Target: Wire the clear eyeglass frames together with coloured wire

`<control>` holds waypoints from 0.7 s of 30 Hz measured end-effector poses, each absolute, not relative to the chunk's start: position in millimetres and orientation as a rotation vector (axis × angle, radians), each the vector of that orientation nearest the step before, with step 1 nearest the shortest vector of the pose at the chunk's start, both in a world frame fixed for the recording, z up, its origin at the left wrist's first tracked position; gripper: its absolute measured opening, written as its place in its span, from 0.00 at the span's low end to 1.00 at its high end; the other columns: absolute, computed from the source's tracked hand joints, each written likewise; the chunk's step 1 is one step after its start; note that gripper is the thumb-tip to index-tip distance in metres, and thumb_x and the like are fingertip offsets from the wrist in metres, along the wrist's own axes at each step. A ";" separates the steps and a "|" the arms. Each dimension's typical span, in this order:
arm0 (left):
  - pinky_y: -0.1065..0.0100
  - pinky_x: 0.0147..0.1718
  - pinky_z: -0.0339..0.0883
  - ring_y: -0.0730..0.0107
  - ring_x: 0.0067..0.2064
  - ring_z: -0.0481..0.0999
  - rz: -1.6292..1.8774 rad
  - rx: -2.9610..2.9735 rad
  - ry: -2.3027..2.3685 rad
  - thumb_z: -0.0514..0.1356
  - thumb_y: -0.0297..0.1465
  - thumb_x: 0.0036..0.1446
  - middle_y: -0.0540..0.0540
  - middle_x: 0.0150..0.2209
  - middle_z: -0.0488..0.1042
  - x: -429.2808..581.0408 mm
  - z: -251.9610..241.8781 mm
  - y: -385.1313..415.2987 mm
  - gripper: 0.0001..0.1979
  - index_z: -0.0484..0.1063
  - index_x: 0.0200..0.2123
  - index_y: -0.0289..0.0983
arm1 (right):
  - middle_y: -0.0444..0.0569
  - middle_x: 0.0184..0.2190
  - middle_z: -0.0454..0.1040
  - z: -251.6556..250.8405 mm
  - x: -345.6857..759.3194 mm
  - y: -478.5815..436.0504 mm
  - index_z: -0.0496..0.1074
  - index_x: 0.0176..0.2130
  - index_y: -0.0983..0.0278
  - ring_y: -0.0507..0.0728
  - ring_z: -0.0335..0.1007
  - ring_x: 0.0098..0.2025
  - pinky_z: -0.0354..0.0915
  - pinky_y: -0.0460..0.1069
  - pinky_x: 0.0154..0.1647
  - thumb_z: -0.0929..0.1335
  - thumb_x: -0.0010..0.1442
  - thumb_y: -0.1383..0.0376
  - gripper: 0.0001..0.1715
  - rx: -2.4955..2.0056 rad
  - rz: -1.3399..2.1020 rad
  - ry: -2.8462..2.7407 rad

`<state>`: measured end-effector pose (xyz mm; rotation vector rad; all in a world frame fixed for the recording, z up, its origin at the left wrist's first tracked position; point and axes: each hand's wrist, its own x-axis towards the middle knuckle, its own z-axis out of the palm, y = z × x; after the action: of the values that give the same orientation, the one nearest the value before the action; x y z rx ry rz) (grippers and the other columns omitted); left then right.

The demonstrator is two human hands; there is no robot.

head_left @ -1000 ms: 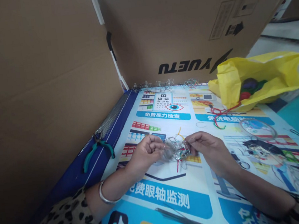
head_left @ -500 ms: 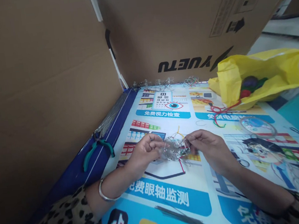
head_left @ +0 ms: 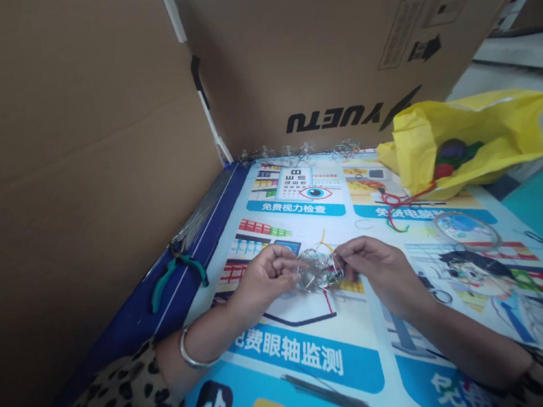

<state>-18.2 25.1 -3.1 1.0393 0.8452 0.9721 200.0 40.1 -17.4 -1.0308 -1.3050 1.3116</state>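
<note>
Between my hands is a small tangled figure of bent silvery wire (head_left: 316,271), its exact shape hard to make out. My left hand (head_left: 272,272) pinches its left side between thumb and fingers. From the other side, the fingertips of my right hand (head_left: 371,264) close on the wire's right edge. A yellow strand (head_left: 324,240) shows just behind the figure. To the left of my left hand lie teal-handled pliers (head_left: 178,276), their jaws by a bundle of straight wires (head_left: 204,211).
A yellow bag (head_left: 469,135) holding coloured balls stands at the back right, red cord (head_left: 396,201) beside it. Several wire pieces (head_left: 290,153) line the back edge. Cardboard walls (head_left: 332,46) rise behind and left. A wire coil (head_left: 467,231) and dark rods (head_left: 330,396) lie on the printed sheet.
Both hands keep their hold on the wire figure, which has turned slightly between them. My fingers have shifted only a little. Everything else stays put.
</note>
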 end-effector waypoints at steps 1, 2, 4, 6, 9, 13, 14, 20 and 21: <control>0.76 0.29 0.65 0.78 0.31 0.72 0.978 1.040 0.852 0.63 0.25 0.47 0.46 0.37 0.75 -17.8 -2.5 25.1 0.14 0.62 0.36 0.35 | 0.46 0.28 0.73 -16.9 199.7 40.2 0.71 0.31 0.63 0.49 0.64 0.22 0.61 0.47 0.25 0.69 0.53 0.63 0.06 -1.031 1.310 -1.303; 0.75 0.29 0.65 0.77 0.32 0.73 0.985 1.040 0.859 0.63 0.25 0.47 0.46 0.37 0.75 -17.4 -1.8 25.1 0.14 0.62 0.36 0.35 | 0.46 0.28 0.73 -16.6 199.6 40.2 0.71 0.31 0.63 0.50 0.64 0.22 0.61 0.47 0.25 0.69 0.53 0.63 0.06 -1.030 1.308 -1.301; 0.76 0.30 0.65 0.77 0.33 0.73 0.997 1.045 0.868 0.63 0.24 0.47 0.46 0.36 0.75 -17.1 -0.1 25.3 0.13 0.63 0.36 0.35 | 0.46 0.28 0.73 -16.5 199.5 40.2 0.71 0.31 0.63 0.50 0.64 0.22 0.61 0.47 0.25 0.69 0.53 0.63 0.06 -1.024 1.305 -1.301; 0.76 0.30 0.65 0.77 0.34 0.73 1.006 1.047 0.872 0.62 0.24 0.47 0.47 0.35 0.75 -17.2 1.2 25.4 0.12 0.63 0.35 0.35 | 0.46 0.28 0.73 -17.2 200.0 40.1 0.71 0.31 0.63 0.50 0.64 0.22 0.60 0.47 0.25 0.69 0.53 0.63 0.05 -1.018 1.307 -1.306; 0.76 0.30 0.65 0.76 0.34 0.74 1.009 1.038 0.875 0.62 0.23 0.47 0.47 0.35 0.75 -17.6 1.1 25.4 0.12 0.63 0.35 0.35 | 0.46 0.29 0.74 -18.7 200.9 40.1 0.71 0.31 0.63 0.49 0.64 0.22 0.60 0.47 0.25 0.69 0.54 0.63 0.04 -1.023 1.317 -1.313; 0.76 0.30 0.64 0.76 0.34 0.74 1.023 1.020 0.878 0.62 0.24 0.47 0.48 0.34 0.75 -17.8 -0.7 25.5 0.12 0.63 0.35 0.35 | 0.46 0.29 0.73 -19.6 201.5 41.0 0.71 0.31 0.63 0.49 0.63 0.22 0.59 0.47 0.25 0.68 0.54 0.64 0.04 -1.010 1.322 -1.322; 0.75 0.30 0.64 0.76 0.33 0.73 1.027 1.014 0.880 0.62 0.24 0.47 0.48 0.33 0.74 -17.8 -0.8 25.4 0.12 0.63 0.35 0.35 | 0.45 0.29 0.73 -19.5 201.5 41.2 0.71 0.31 0.62 0.49 0.63 0.22 0.59 0.47 0.25 0.68 0.55 0.64 0.04 -1.005 1.321 -1.327; 0.74 0.30 0.62 0.75 0.33 0.72 1.029 1.027 0.890 0.63 0.25 0.46 0.49 0.32 0.72 -16.7 1.3 23.9 0.12 0.63 0.34 0.36 | 0.47 0.28 0.73 -19.5 201.6 40.0 0.71 0.31 0.63 0.50 0.63 0.23 0.59 0.47 0.25 0.69 0.54 0.63 0.05 -0.993 1.327 -1.332; 0.74 0.30 0.62 0.76 0.32 0.71 1.036 1.055 0.903 0.63 0.25 0.45 0.50 0.31 0.71 -16.2 1.4 23.8 0.12 0.63 0.34 0.36 | 0.47 0.28 0.73 -19.6 201.5 39.7 0.71 0.31 0.63 0.50 0.63 0.23 0.59 0.47 0.25 0.69 0.54 0.63 0.05 -0.993 1.326 -1.330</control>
<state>-16.2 23.8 1.4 1.0547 0.9030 1.0360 201.5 39.7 -19.6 -0.9931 -1.3298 1.3259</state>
